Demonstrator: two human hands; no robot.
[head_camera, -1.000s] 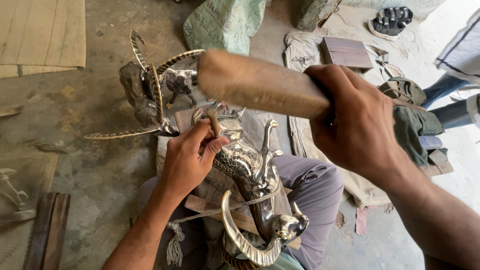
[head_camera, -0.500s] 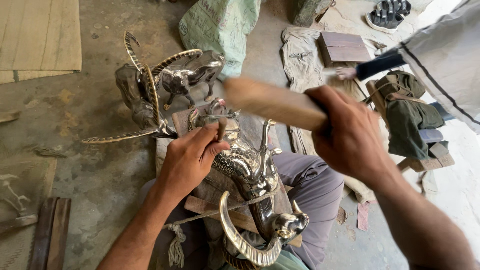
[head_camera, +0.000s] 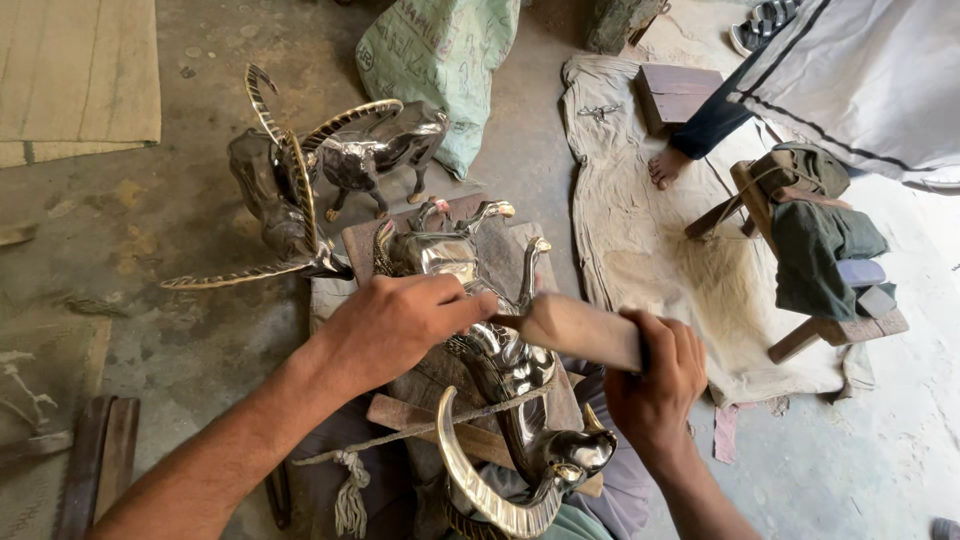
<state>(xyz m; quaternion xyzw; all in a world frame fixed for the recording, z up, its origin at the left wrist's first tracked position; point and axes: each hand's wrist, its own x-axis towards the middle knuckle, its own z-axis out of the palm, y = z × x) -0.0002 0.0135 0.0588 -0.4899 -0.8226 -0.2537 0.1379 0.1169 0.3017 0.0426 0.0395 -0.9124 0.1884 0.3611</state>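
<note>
Lowered wooden mallet (head_camera: 580, 330) in right hand (head_camera: 655, 385) meets left hand's (head_camera: 395, 325) punch on shiny metal ram (head_camera: 500, 380).

- Left hand (head_camera: 400, 325), forearm reaching in from the lower left, is curled palm-down, fingers closed in a loose fist.
- Right hand (head_camera: 655, 375), wrist bent upward, is clenched tight, knuckles facing up.

Dusty grey concrete floor (head_camera: 180, 330)
On it: two polished metal horned-animal figures (head_camera: 330, 170), a green printed sack (head_camera: 440, 70), a beige cloth sheet (head_camera: 640, 250).
</note>
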